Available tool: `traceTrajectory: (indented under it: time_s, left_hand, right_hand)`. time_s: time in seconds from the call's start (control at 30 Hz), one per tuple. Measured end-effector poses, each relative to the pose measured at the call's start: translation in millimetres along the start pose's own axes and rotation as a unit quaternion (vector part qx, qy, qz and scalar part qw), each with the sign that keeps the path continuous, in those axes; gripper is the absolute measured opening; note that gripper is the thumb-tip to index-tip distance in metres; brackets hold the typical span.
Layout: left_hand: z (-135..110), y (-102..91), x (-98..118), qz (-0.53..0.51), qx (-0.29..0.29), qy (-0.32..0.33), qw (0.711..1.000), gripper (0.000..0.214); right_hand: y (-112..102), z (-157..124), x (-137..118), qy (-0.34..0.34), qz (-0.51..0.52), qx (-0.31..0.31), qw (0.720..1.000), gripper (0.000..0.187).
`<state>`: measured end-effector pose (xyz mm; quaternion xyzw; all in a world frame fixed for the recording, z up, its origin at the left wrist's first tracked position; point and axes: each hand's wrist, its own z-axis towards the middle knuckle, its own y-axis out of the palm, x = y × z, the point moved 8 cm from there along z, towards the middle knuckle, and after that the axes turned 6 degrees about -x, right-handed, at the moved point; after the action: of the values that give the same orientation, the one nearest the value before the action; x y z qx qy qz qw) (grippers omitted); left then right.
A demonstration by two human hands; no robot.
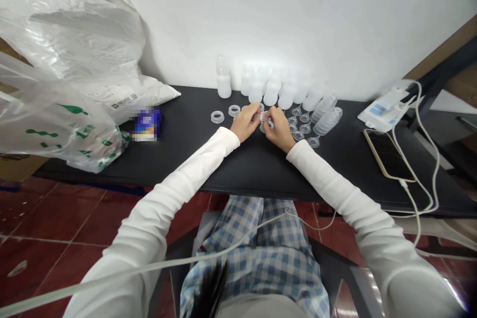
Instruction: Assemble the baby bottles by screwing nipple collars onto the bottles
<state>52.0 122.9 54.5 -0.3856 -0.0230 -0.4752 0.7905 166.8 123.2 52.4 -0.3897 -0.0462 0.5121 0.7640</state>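
Note:
My left hand (246, 121) and my right hand (278, 128) meet above the black table, fingers pinched on a small translucent bottle collar ring (263, 116) between them. The fingers partly cover it, so I cannot tell whether a nipple sits inside. More collar rings lie beside my left hand, such as a ring (217, 117) and another ring (234, 110). Several clear bottle nipples (298, 135) rest on the table just right of my right hand. Behind the hands stand several frosted baby bottles (273, 90) in a cluster.
One capped bottle (223, 79) stands apart, left of the cluster. Stacked clear caps (328, 120) lean at the right. Farther right are a phone (387, 154) with a white cable (435, 169) and a white packet (384, 109). Plastic bags (74, 35) and a blue box (148, 124) occupy the left.

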Motion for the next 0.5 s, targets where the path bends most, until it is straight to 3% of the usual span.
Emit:
traceTrajectory:
  time_s: [0.37, 0.5]
  left_hand:
    - [1.9, 1.7, -3.2, -0.094, -0.060, 0.003, 0.994, 0.020]
    - [0.4, 6.6, -10.7, -0.152, -0.074, -0.056, 0.984, 0.028]
  right_hand:
    - [-10.9, -6.0, 4.8, 0.042, 0.025, 0.058, 0.997, 0.010]
    - [-15.4, -6.4, 14.0, 0.102, 0.070, 0.069, 0.990, 0.013]
